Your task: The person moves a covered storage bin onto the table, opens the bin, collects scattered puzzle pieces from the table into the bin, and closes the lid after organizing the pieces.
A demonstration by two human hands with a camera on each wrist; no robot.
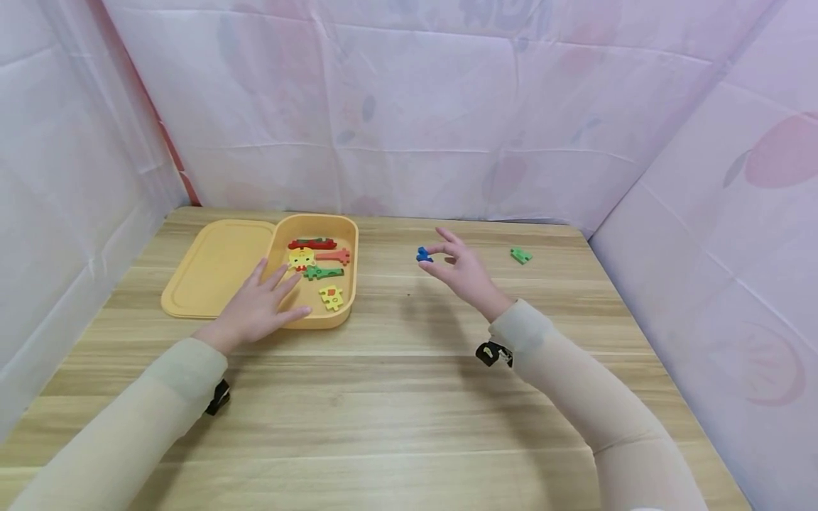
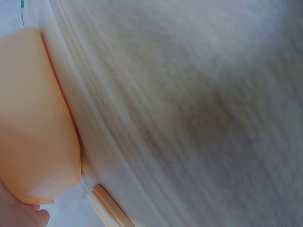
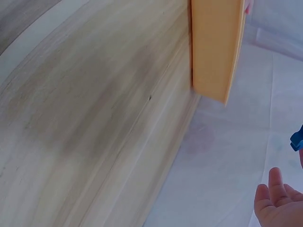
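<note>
The right hand (image 1: 461,268) is hovering above the table (image 1: 409,397), lifted clear of the wood, and it is pinching a small blue puzzle piece (image 1: 424,255) between thumb and forefinger while the other fingers are fanning out loosely. In the right wrist view only a sliver of that blue piece (image 3: 297,139) is showing at the edge, with a fingertip below it. Just to the right of the hand, a green puzzle piece (image 1: 520,255) is lying flat on the table, apart from everything else.

Over on the other side, the left hand (image 1: 258,306) is resting with fingers straight and spread on the near rim of the yellow box (image 1: 348,284), gripping nothing, simply lying against it. The left wrist view is blurred, showing just the box's outer wall (image 2: 33,118) and the wood grain.

Inside the box, several pieces are sitting in a loose cluster: a red piece (image 1: 312,244) at the back, a yellow face piece (image 1: 301,259), an orange piece (image 1: 334,256), a green long piece (image 1: 323,272), and a yellow-green piece (image 1: 331,297) nearest the front. The yellow lid (image 1: 214,266) is lying flat beside the box, touching its left side. Pale pink cloth walls (image 1: 447,106) are enclosing the table.
</note>
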